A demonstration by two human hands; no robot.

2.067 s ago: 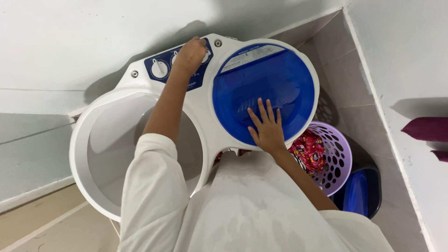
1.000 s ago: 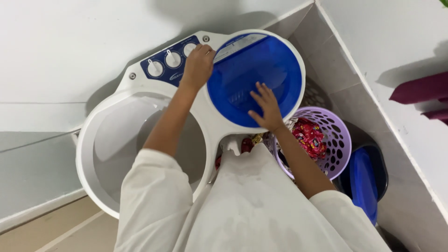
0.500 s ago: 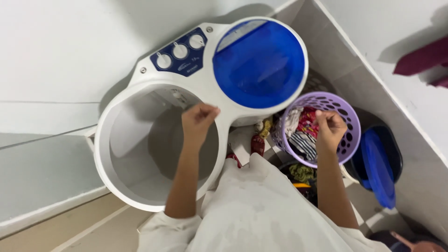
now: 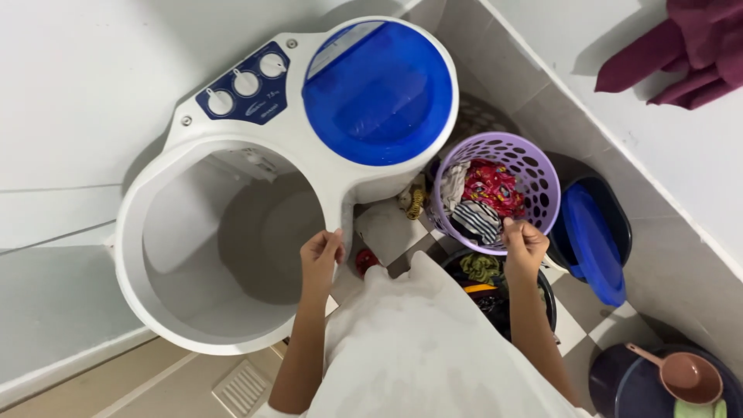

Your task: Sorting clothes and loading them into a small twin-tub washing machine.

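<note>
A white twin-tub washing machine stands in the corner. Its big left tub is open and looks empty, and a round blue lid covers the right tub. My left hand is at the open tub's near rim with its fingers curled, holding nothing. A purple perforated laundry basket full of mixed clothes sits on the floor right of the machine. My right hand has its fingers closed at the basket's near rim.
A dark blue bucket with a blue lid stands right of the basket. A dark tub of clothes lies below it. A pink scoop rests in a dark basin at bottom right. Maroon cloth hangs on the wall. A floor drain grate is nearby.
My left hand left the control knobs and dropped to the open tub's near rim. My right hand came off the blue lid and went down to the purple basket. The view shifted back.
</note>
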